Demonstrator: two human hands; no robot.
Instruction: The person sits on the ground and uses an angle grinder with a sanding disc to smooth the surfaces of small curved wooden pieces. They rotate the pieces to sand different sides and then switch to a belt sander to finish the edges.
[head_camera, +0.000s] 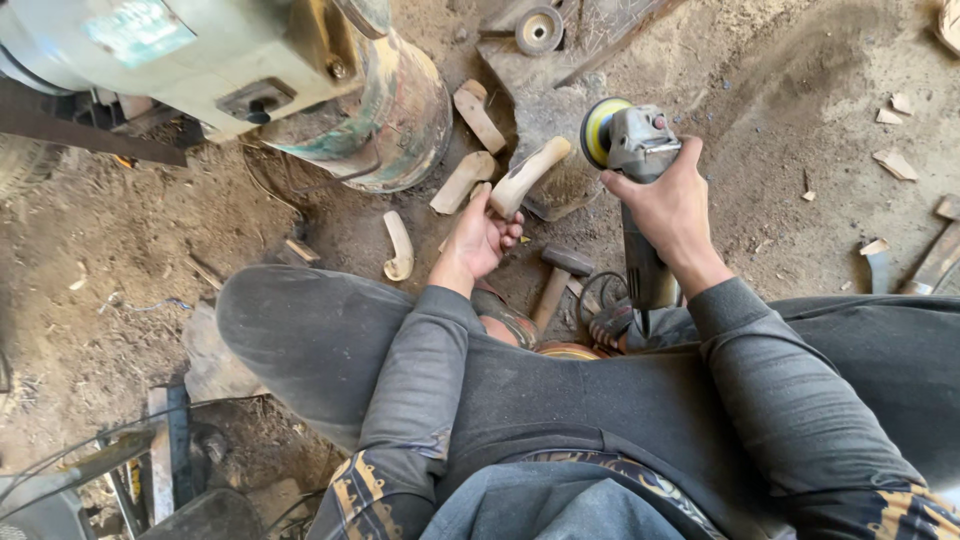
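The left hand (480, 235) grips one wooden handle blank (527, 175); the right hand (672, 205) clasps one angle grinder (632, 150). Beyond the grip lie three, perhaps four, more blanks (465, 180); a hammer (556, 280) below.

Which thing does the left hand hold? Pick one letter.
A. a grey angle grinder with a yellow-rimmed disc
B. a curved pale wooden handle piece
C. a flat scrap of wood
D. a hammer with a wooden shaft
B: the left hand grips the curved pale wooden handle piece, raised toward the grey angle grinder with a yellow-rimmed disc that the right hand holds.
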